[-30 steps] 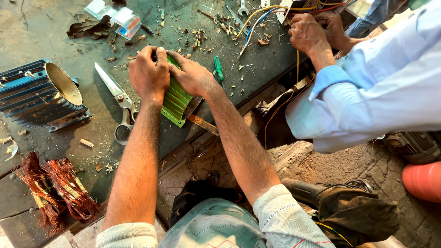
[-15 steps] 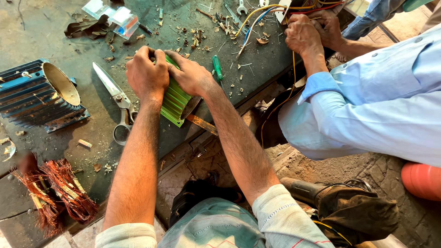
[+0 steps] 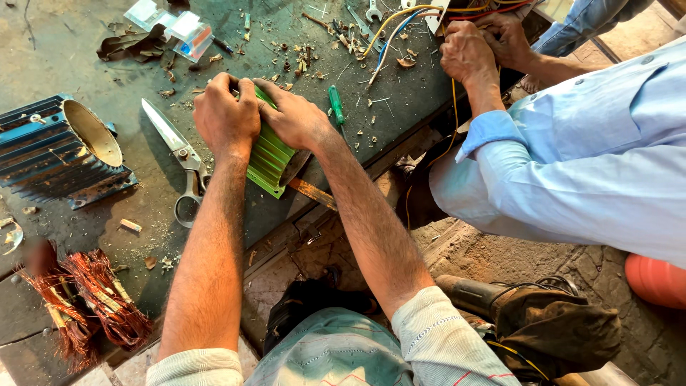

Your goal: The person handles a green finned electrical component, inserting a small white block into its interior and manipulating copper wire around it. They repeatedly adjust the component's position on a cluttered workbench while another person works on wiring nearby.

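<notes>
Hands: left hand [image 3: 227,118] and right hand [image 3: 296,118] both clamped around green finned housing [image 3: 270,159]

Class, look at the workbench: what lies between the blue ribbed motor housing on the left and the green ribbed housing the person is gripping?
In the head view, a pair of scissors lies on the bench between the blue housing and the green housing, blades pointing away from the person.

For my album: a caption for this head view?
Both hands, left and right, grip a green ribbed metal housing beside steel scissors.
</notes>
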